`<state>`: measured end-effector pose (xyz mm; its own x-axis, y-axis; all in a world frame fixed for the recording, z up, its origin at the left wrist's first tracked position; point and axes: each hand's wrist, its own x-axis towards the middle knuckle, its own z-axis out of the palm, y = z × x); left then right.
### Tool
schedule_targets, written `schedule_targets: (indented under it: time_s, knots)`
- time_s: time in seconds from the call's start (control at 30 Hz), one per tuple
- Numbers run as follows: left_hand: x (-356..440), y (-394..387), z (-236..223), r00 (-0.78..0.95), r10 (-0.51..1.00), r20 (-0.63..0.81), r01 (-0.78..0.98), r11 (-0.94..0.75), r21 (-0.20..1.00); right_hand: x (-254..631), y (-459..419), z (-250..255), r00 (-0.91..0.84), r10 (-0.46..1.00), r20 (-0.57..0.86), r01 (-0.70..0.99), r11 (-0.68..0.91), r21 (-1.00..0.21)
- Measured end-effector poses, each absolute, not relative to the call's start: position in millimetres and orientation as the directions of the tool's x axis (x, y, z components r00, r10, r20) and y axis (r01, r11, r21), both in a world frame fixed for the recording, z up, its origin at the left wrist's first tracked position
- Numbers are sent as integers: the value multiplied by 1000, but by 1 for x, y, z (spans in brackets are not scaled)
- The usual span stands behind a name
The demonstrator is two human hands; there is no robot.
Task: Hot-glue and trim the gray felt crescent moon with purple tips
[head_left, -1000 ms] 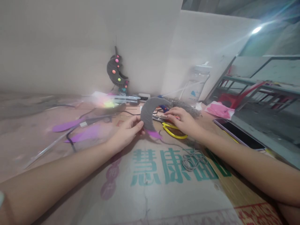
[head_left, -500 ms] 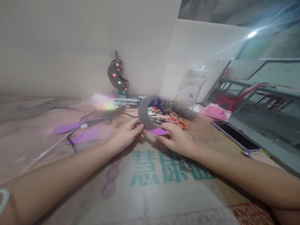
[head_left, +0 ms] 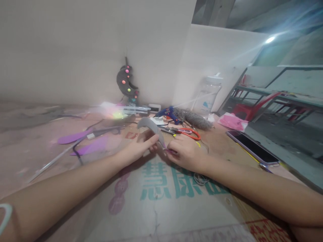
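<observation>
A grey, yarn-wrapped crescent point(head_left: 148, 124) is tilted above the tabletop, with my left hand point(head_left: 137, 146) closed around its middle. At its lower end a small bit of purple sheet point(head_left: 171, 151) sticks out. My right hand point(head_left: 188, 153) is closed on this purple end, its fingers curled so that most of the sheet is hidden. Just beyond the right knuckles lie orange-handled scissors point(head_left: 194, 133). Behind them are a blue glue gun point(head_left: 171, 114) and a bundle of grey yarn point(head_left: 195, 118).
Against the wall is a dark crescent point(head_left: 123, 80) with coloured balls. Purple cutouts point(head_left: 73, 137) and a dark cord lie at left. A clear bottle point(head_left: 208, 95), a pink packet point(head_left: 233, 121) and a phone point(head_left: 253, 147) are on the right. Loose grey string point(head_left: 201, 179) lies near my right wrist.
My right hand has left the scissors area and come to the crescent's purple end, closing on it. The crescent has turned from upright, its top now leaning left and away.
</observation>
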<state>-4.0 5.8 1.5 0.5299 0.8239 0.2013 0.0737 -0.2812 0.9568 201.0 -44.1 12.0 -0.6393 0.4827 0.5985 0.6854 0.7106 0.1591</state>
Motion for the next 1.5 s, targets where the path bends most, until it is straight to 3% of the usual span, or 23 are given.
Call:
schedule_targets:
  time_s: [0.1,0.2,0.37,0.6,0.73,0.9,1.2,1.5]
  knots:
    - [-5,8,0,400,902,161,230,-269,935,201,-44,11,-722,423,547,613,759,221]
    - [-5,12,-4,325,941,97,193,-166,967,202,-47,12,-737,421,529,583,792,182]
    - [-5,17,-9,334,939,81,-47,-70,996,208,-47,18,-603,586,542,660,748,-74]
    - [-3,15,-5,266,959,96,-28,-92,995,237,-15,24,-201,851,485,800,428,-420]
    - [-2,14,-4,250,967,43,-38,-35,999,257,3,27,-61,895,442,813,302,-498]
    - [-1,14,-2,252,968,6,-82,15,997,273,19,23,4,915,402,766,256,-590]
    - [0,11,0,281,960,16,-77,6,997,273,29,25,2,928,372,785,229,-576]
    - [0,12,-1,295,955,32,-94,-4,996,260,100,38,-51,966,252,843,177,-508]
